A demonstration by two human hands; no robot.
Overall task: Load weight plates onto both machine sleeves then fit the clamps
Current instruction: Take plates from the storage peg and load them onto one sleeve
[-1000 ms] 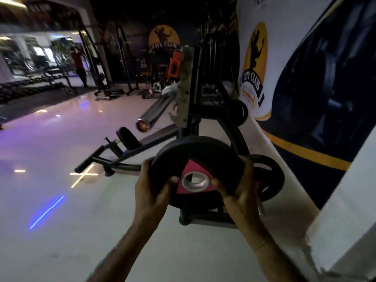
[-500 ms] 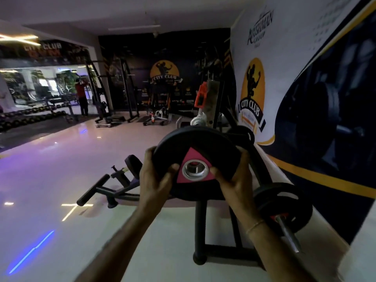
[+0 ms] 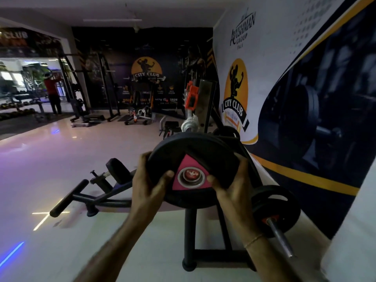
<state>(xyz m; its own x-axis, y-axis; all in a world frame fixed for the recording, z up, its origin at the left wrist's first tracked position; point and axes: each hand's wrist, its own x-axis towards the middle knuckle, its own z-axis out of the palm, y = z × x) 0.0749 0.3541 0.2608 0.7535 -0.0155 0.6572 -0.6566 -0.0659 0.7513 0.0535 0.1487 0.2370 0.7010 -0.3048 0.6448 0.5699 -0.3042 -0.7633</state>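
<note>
I hold a black weight plate (image 3: 195, 151) with a pink triangle around its steel-ringed hole, upright in front of me. My left hand (image 3: 151, 178) grips its left edge and my right hand (image 3: 232, 180) grips its right edge. The red end cap of a machine sleeve (image 3: 190, 174) shows inside the plate's hole. Past the plate, the sleeve's chrome collar (image 3: 188, 124) sticks out. An orange clamp (image 3: 190, 98) hangs above it beside the machine's upright. Lower right, another black plate (image 3: 272, 202) sits on a steel peg (image 3: 279, 237).
The machine's black frame and base (image 3: 190, 237) stand below the plate. A padded lever arm (image 3: 85, 192) lies on the glossy floor at the left. A banner wall (image 3: 274, 78) runs close on the right. A person in red (image 3: 52, 92) stands far back left among racks.
The plate has moved up and forward with both hands; its hole, seen empty before, now shows the sleeve's red end cap inside it. My view has risen and neared the machine.
</note>
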